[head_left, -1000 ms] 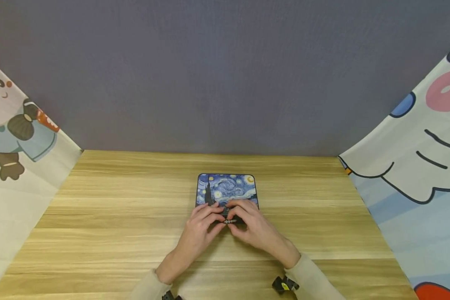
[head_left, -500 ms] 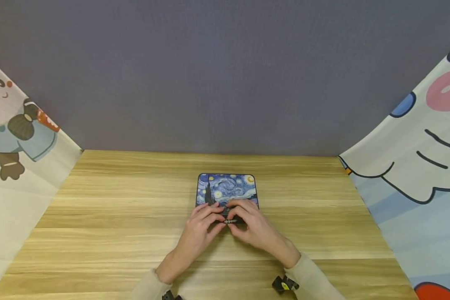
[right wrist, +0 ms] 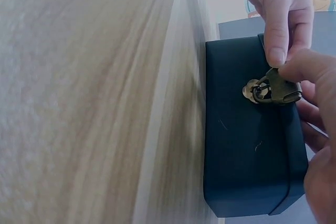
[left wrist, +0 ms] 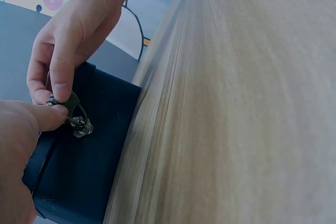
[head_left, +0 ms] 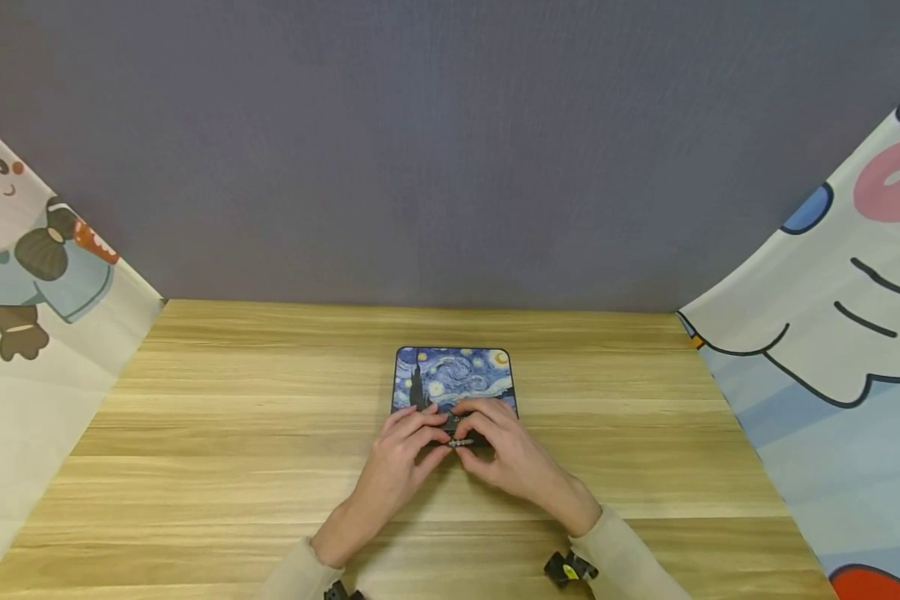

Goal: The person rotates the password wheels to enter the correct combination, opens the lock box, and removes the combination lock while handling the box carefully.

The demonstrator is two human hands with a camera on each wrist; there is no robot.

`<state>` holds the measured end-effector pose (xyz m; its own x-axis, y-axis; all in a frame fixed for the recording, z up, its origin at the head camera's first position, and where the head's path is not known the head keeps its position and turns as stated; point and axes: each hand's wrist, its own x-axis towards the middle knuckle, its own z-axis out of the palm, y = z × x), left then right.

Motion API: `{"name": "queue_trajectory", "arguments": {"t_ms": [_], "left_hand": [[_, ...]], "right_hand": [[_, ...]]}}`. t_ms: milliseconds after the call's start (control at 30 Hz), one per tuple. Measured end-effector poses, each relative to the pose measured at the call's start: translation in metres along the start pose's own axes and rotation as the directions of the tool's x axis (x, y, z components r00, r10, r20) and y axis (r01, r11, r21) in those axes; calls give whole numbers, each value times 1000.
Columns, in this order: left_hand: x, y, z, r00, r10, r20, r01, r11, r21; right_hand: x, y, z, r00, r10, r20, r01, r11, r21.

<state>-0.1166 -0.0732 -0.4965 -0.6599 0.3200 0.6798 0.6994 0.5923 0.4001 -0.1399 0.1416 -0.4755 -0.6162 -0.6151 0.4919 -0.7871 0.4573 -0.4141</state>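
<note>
A dark box [right wrist: 247, 150] with a swirling blue night-sky painting on its lid [head_left: 453, 379] stands on the table. On its front, a small bronze-coloured padlock [right wrist: 283, 88] hangs by its shackle from a metal hasp [left wrist: 82, 127]. My left hand [head_left: 401, 454] pinches one end of the padlock between thumb and fingers. From the other side my right hand [head_left: 506, 454] pinches it too, thumb below and index finger curled over. A row of small light marks shows on the padlock between the fingertips in the head view. The fingers hide much of its body.
The wood-grain table [head_left: 232, 433] spreads out around the box. Behind it rises a grey panel [head_left: 420, 167]. Printed cartoon curtains hang at the left [head_left: 52, 350] and right [head_left: 810, 333]. Black straps with small devices [head_left: 570, 569] are at both sleeves.
</note>
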Motion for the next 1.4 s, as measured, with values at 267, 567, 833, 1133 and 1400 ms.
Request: {"name": "queue_trajectory", "arguments": {"t_ms": [267, 567, 833, 1133, 1400], "left_hand": [[0, 0, 0, 1000, 2, -2, -2, 1000, 0], [0, 1, 0, 1000, 3, -2, -3, 1000, 0], [0, 1, -1, 1000, -1, 4, 1, 1000, -2], [0, 1, -1, 1000, -5, 5, 5, 1000, -3], [1, 1, -1, 1000, -1, 5, 1, 1000, -8]], "right_hand": [[0, 0, -1, 1000, 21, 18, -21, 1000, 6], [0, 0, -1, 1000, -1, 0, 1, 1000, 1], [0, 1, 0, 1000, -6, -9, 6, 1000, -4], [0, 0, -1, 1000, 4, -2, -4, 1000, -3], [-1, 1, 0, 1000, -5, -7, 5, 1000, -9]]}}
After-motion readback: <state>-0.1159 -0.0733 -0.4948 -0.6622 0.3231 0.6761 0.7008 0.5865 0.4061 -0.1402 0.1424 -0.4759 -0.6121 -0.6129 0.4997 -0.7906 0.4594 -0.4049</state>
